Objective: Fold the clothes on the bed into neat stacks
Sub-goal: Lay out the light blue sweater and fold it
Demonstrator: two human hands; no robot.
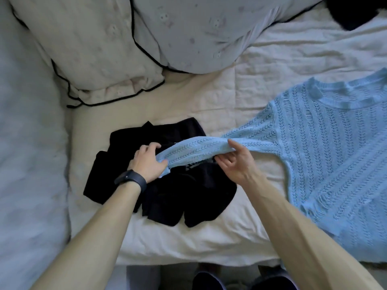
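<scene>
The sweater (335,153), a light blue open knit, lies flat along the right edge of the bed (209,237), neck toward the head end. Its sleeve (194,151) stretches out toward the middle of the bed and crosses over the black clothes (167,195), a loose unfolded pile near the foot edge.

Left hand (146,162): grips the cuff end of the sleeve, with curled fingers reaching over onto the black clothes. A dark wristband (130,181) sits on this wrist.

Right hand (236,164): pinches the sleeve near its midpoint, thumb on top and fingers curled beneath. The sleeve is raised slightly off the pile between the two hands.

Two pale pillows (94,49) with dark piping lie at the head end, overlapping each other. A dark item (351,11) sits in the far right corner; it cannot be identified.
</scene>
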